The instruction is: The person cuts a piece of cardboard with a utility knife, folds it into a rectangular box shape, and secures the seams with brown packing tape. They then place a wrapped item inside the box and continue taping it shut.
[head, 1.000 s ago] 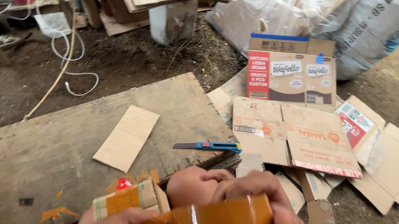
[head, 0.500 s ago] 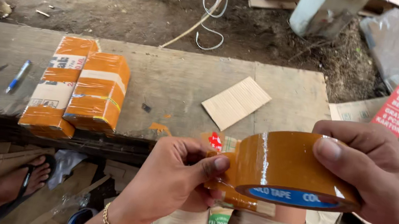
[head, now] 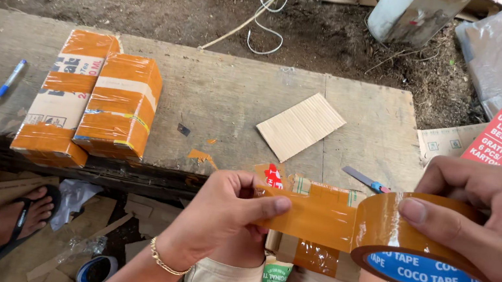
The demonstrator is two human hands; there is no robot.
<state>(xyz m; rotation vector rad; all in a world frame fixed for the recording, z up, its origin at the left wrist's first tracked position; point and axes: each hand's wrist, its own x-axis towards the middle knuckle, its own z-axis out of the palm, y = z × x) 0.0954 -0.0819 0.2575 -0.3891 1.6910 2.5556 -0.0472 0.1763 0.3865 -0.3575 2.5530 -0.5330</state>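
Right hand (head: 500,228) grip holds the brown tape roll (head: 422,247); left hand (head: 224,212) grip pinches the free end. Advise keeping the strip taut and level over the small taped box (head: 314,251).

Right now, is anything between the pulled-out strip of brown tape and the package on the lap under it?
Nothing visible. The left hand pinches the free end of the tape strip, the right hand holds the tape roll, and the strip hangs just above the partly taped package, which shows under it with no other object between.
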